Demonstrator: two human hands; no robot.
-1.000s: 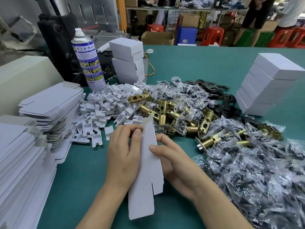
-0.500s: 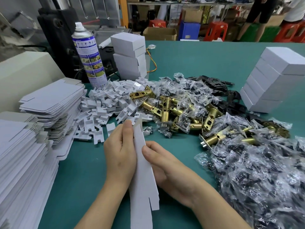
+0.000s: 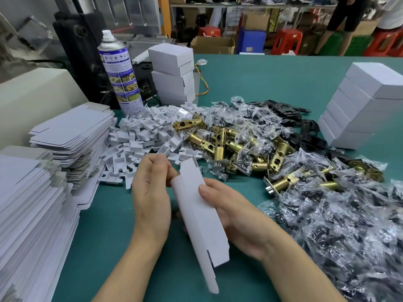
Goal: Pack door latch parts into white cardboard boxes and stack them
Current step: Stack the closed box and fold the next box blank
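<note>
Fingers (image 3: pixel 207 190) around one box blank (image 3: pixel 196 214)

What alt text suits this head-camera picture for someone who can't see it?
Two hands hold a white box blank over a green table: left hand at its top edge, right hand gripping its side. Brass latches, bagged parts and stacked white boxes lie beyond.

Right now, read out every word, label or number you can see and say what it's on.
No text can be read.
Spray can: the label has print and small pictures, too small and blurred to read.
White boxes, flat cardboard sheets, folded cardboard sheet: no print shows.
Brown carton at the back: no print shows.
</note>
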